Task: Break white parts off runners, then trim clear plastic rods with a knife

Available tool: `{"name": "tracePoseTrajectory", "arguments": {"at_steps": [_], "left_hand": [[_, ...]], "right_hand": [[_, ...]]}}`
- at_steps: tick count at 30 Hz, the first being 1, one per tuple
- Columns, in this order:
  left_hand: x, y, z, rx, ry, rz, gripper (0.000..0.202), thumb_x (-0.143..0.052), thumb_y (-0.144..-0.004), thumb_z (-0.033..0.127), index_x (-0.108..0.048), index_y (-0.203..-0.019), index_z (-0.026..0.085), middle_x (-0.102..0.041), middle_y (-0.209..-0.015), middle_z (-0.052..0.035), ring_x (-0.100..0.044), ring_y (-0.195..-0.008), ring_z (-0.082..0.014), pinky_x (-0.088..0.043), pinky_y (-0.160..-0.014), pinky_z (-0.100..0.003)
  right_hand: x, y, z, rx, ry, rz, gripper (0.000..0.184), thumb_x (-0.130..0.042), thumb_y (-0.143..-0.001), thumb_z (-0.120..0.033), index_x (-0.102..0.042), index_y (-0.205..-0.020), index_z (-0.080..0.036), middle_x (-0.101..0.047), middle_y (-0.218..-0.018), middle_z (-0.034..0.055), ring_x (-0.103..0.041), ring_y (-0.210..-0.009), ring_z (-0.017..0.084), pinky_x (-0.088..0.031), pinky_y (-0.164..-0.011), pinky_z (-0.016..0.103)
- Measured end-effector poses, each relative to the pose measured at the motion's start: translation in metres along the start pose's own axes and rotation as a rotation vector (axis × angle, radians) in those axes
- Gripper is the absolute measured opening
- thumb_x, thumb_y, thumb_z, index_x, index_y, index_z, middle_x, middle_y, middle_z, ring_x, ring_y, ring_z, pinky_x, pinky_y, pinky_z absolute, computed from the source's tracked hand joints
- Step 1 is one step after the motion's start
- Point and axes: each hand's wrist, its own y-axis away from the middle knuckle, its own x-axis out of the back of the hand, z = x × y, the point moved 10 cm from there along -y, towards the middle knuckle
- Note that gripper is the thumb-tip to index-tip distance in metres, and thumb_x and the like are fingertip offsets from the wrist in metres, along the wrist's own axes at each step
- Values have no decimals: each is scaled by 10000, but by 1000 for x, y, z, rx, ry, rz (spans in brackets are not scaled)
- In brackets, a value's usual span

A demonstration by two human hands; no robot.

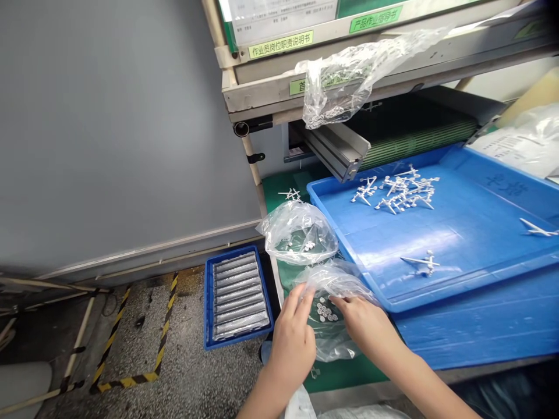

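Holds a crumpled clear plastic bag of small white round parts [325, 314] between left hand [292, 340] and right hand [364, 323], fingertips pinched on the film at either side, seemingly to keep the mouth spread. Rests on the green mat [345, 372], touching the near corner of the shallow blue plastic tray [471, 244]. Lies just below a second clear bag [297, 233], probably kept within reach.

Green bench top [345, 375]: blue tray [471, 233]; clear bag [297, 233] touching tray's left corner; second clear bag [334, 285] just nearer.
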Motion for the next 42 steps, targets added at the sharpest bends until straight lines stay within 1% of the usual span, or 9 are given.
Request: {"name": "tracePoseTrajectory", "arguments": {"at_steps": [4, 8, 12, 18, 24, 30, 33, 38, 42], "left_hand": [[0, 1, -3, 12, 4, 1, 704, -294, -673, -81, -391, -1317, 187, -372, -1391, -89, -309, -1303, -182, -293, -1075, -354], [1, 3, -5, 21, 19, 7, 712, -296, -674, -79, -390, -1321, 201, -371, -1396, -77, -310, -1305, -184, -297, -1072, -352], [1, 4, -8, 29, 31, 15, 717, -308, -673, -74, -397, -1322, 215, -375, -1398, -67, -321, -1301, -191, -295, -1074, -349], [0, 6, -10, 40, 19, 16, 720, -299, -666, -79, -395, -1322, 203, -379, -1394, -76, -321, -1298, -186, -286, -1079, -361], [-2, 6, -12, 47, 4, 9, 718, -304, -665, -77, -398, -1321, 201, -373, -1399, -79, -313, -1303, -186, -284, -1079, -359], [-2, 7, -14, 56, 17, 17, 726, -307, -662, -79, -401, -1319, 215, -377, -1398, -65, -320, -1300, -181, -281, -1080, -349], [-3, 8, -14, 59, 18, 2, 726, -301, -666, -78, -393, -1323, 215, -371, -1401, -63, -309, -1305, -176, -277, -1082, -347], [-5, 8, -15, 80, 17, -29, 707, -296, -682, -68, -393, -1325, 210, -356, -1411, -70, -292, -1314, -182, -274, -1081, -353], [-6, 7, -15, 85, 18, -40, 702, -294, -682, -63, -392, -1326, 200, -351, -1413, -72, -289, -1315, -178, -264, -1085, -347]], "right_hand": [[0, -2, -5, 35, -10, 2, 485, -394, -751, 36, -598, -1117, -208, -689, -920, 95, -657, -813, 204, -452, -600, 239], [-2, -4, -10, 64, -21, -7, 513, -407, -724, 53, -604, -1108, -225, -695, -878, 87, -660, -761, 210, -436, -558, 240], [-1, -3, -10, 54, -27, 7, 490, -399, -731, 51, -596, -1108, -193, -681, -931, 118, -652, -797, 221, -434, -590, 254], [-1, -3, -14, 83, -41, -11, 443, -418, -732, 34, -631, -1035, -210, -686, -860, 89, -646, -778, 214, -411, -561, 239], [-3, -4, -11, 57, -54, -14, 506, -373, -741, 53, -572, -1151, -166, -671, -970, 134, -638, -847, 241, -441, -632, 280], [-5, -2, -14, 97, -78, -57, 414, -398, -737, 39, -676, -929, -200, -684, -879, 91, -636, -828, 230, -430, -605, 258], [-7, -4, -13, 82, -81, -69, 408, -401, -721, 49, -679, -907, -185, -688, -886, 103, -639, -824, 225, -426, -614, 254], [-10, -5, -8, 51, -85, -76, 422, -398, -731, 41, -656, -996, -163, -671, -950, 122, -624, -870, 220, -424, -670, 260], [-10, -2, -8, 59, -87, -108, 392, -399, -718, 44, -689, -876, -169, -674, -877, 105, -625, -845, 223, -420, -637, 260]]}}
